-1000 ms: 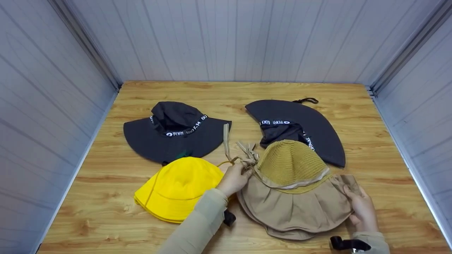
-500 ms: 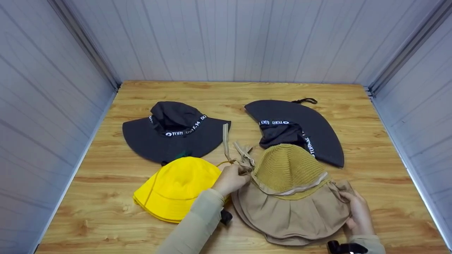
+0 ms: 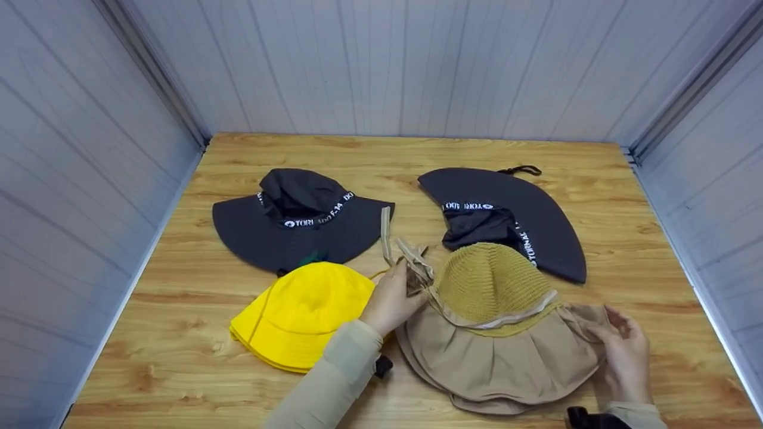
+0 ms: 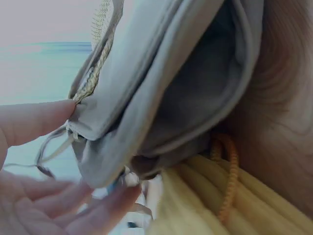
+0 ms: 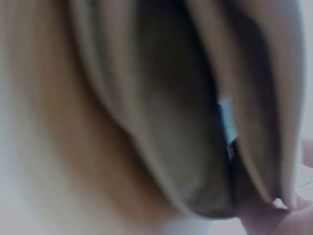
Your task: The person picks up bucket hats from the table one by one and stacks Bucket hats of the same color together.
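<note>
A sun hat [image 3: 501, 357] with a mustard knitted crown and a pleated beige brim spans the space between my hands. My left hand [image 3: 393, 301] pinches its left end, where the beige ribbon ties [image 3: 417, 262] gather. Up close in the left wrist view, the thumb [image 4: 39, 122] presses the braided trim and the other fingers lie under the fabric. At the opposite end, my right hand [image 3: 626, 351] holds the brim's edge between thumb and fingers. Blurred brim layers [image 5: 171, 122] fill the right wrist view, standing apart from each other.
A yellow bucket hat [image 3: 310, 316] lies left of the left hand, its orange cord [image 4: 230, 181] close to the beige brim. Two dark wide-brimmed hats lie behind, one at left [image 3: 298, 238] and one at right [image 3: 536, 214]. Pale panel walls [image 3: 381, 71] enclose the wooden table [image 3: 161, 357].
The sun hat has come slightly nearer the front. My right hand dipped with its brim edge, then moved right, drawing that side outward. The left hand keeps its hold.
</note>
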Available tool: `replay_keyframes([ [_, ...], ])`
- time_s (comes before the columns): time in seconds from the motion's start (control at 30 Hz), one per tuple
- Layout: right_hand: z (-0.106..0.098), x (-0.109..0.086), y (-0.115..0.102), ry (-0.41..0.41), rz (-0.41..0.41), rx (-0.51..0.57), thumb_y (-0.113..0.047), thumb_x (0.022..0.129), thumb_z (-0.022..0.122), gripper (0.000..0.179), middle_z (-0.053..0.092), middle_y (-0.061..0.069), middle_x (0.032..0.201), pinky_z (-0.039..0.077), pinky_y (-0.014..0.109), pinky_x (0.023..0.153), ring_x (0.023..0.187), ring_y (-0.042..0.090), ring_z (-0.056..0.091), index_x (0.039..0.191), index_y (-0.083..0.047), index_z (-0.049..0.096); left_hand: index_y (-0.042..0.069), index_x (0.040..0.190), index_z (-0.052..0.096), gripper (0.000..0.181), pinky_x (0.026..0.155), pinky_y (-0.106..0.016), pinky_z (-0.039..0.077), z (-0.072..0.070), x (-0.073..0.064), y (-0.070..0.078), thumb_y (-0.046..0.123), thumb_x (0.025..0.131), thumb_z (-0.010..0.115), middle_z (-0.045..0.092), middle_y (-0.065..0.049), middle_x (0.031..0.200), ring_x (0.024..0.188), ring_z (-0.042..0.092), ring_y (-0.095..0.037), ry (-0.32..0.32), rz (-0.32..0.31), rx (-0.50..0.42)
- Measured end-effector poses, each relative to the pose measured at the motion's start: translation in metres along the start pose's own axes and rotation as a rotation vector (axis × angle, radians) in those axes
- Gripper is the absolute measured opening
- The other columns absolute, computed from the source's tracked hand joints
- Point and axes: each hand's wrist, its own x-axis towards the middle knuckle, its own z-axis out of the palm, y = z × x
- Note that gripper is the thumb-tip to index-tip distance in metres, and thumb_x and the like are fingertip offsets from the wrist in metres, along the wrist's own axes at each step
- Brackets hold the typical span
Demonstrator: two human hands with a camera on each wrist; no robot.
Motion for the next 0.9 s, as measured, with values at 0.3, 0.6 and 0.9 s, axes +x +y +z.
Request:
replay_keyframes([
  [0.3, 0.016, -0.021, -0.020, 0.009, -0.279, -0.530, -0.018, 0.096, 0.065, 0.044, 0.056, -0.009, 0.123, 0.040, 0.011, 0.103, 0.130, 0.013, 0.052, 0.137, -0.005, 0.056, -0.014, 0.148, 0.028, 0.086, 0.116, -0.052, 0.032, 0.012, -0.011, 0.019, 0.026, 0.088, 0.074, 0.029, -0.033, 0.153, 0.145, 0.024, -0.050, 0.227, 0.172, 0.232],
  [0.6, 0.041, -0.024, -0.012, -0.185, -0.757, -0.651, 0.002, 0.089, 0.068, 0.041, 0.068, 0.017, 0.124, 0.042, 0.000, 0.075, 0.080, -0.020, 0.052, 0.130, -0.001, 0.063, -0.016, 0.147, 0.029, 0.088, 0.117, -0.056, 0.028, 0.023, -0.013, 0.023, 0.027, 0.086, 0.076, 0.025, -0.034, 0.155, 0.145, 0.021, -0.052, 0.307, 0.278, 0.389],
  [0.9, 0.054, -0.025, -0.008, -0.526, -0.694, -0.872, -0.016, 0.098, 0.061, 0.062, 0.028, 0.025, 0.158, 0.021, 0.067, 0.114, 0.142, 0.051, 0.026, 0.150, 0.005, 0.035, -0.002, 0.149, 0.039, 0.077, 0.117, -0.062, 0.025, 0.046, -0.021, 0.020, 0.045, 0.093, 0.064, 0.027, -0.020, 0.161, 0.148, 0.022, -0.044, 0.006, 0.309, 0.643],
])
